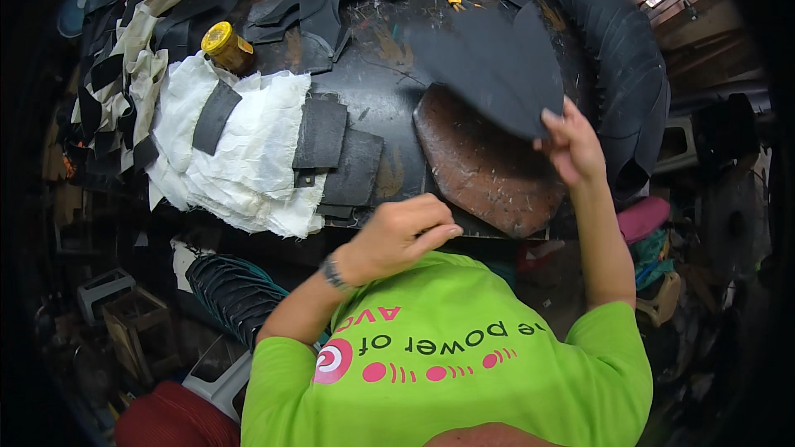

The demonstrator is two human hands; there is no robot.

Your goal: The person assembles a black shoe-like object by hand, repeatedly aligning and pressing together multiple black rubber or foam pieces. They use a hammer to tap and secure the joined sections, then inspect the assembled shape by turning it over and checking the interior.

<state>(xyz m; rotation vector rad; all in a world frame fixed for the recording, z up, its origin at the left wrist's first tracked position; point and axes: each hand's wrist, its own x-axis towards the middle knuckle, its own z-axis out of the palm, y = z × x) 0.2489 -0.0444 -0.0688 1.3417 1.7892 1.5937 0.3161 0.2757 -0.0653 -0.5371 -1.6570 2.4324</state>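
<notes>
A: What are the fingers doing?

B: We see the right hand [577,149] with thumb and forefinger pinching the lower edge of a black panel [489,74], blurred and roughly leaf-shaped. The left hand [414,223] has its fingers curled, thumb alongside; we cannot tell whether anything lies under them.

A: Where does the panel lie from that pinch?

B: We take the right fingertips as the clock's centre. The panel stretches away toward ten o'clock, its long axis running about four to ten. The right hand is the nearer one; the left sits apart, near eight o'clock.

A: And what lies between the hands?

B: A worn brown board [497,178], also toward eight. The panel covers its upper part from our view; we cannot tell if they touch.

A: Farther out?

B: We find a curved row of black pieces [621,66] at two o'clock, and white cloth [265,165] with dark patches [321,134] at nine, across the dark table [389,91].
</notes>
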